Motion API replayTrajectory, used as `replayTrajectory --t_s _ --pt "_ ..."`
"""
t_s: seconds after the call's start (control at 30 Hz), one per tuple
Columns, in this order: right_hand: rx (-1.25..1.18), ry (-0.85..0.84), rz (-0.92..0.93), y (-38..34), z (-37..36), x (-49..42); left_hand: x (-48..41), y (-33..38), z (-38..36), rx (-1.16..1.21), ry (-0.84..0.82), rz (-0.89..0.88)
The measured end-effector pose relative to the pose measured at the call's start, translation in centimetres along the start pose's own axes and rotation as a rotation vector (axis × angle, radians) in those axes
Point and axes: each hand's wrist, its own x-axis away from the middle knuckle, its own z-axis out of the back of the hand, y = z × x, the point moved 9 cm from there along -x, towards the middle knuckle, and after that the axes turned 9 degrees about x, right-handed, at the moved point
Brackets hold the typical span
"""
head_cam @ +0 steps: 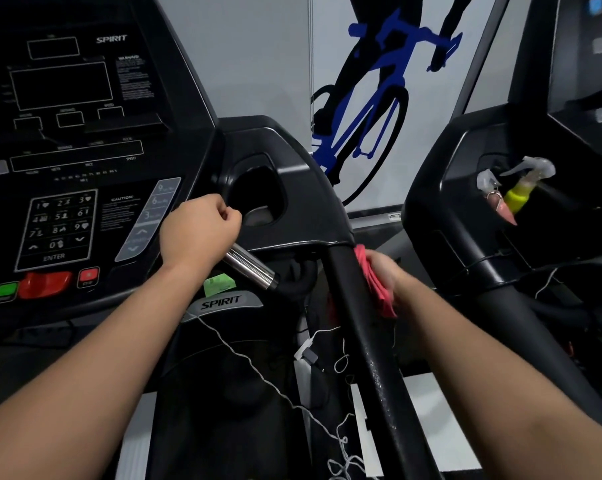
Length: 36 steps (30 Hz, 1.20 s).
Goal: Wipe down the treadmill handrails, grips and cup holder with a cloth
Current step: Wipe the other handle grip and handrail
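Left hand [199, 230]: fingers are curled into a fist round the upper end of the chrome grip [252, 268], thumb tucked against the forefinger.
Chrome grip: its bare lower length slants down and to the right from under the left wrist.
Right hand [384, 271]: clutches the red cloth [379, 289] and presses it against the outer side of the handrail [368, 341]. The fingertips are hidden behind the cloth and rail.
Red cloth: bunched between palm and rail, with folds hanging just below the hand and a sliver showing on the rail's inner side.
Handrail: a black bar running from just above the right hand down past the forearm, with speckles on its lower stretch.
Cup holder [283, 199]: just beyond the left knuckles, a dark recess in the black housing.
Console [67, 133]: left of the left hand, with the keypad and red and green buttons beside that forearm.
Spray bottles [524, 188]: well right of the right hand, standing in the neighbouring machine's [465, 220] holder.
White cord [258, 368]: trails between the two forearms.
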Motion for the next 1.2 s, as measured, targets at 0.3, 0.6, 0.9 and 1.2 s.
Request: replayTrajectory --t_s 0.3,0.6,0.9,1.2 --pt "-0.177 0.016 0.036 1.0 -1.0 -0.5 -0.2 -0.3 0.0 0.027 -0.003 -0.008" --pt "0.317 0.21 0.036 0.4 0.3 1.0 -0.1 -0.2 0.0 0.038 0.02 -0.009" --pt "1.172 0.586 0.359 -3.7 -3.9 4.3 0.0 -0.2 -0.2 0.058 -0.002 -0.002" --pt "1.659 0.718 0.449 -5.3 -8.6 4.4 0.1 -0.2 -0.2 0.071 -0.051 -0.021"
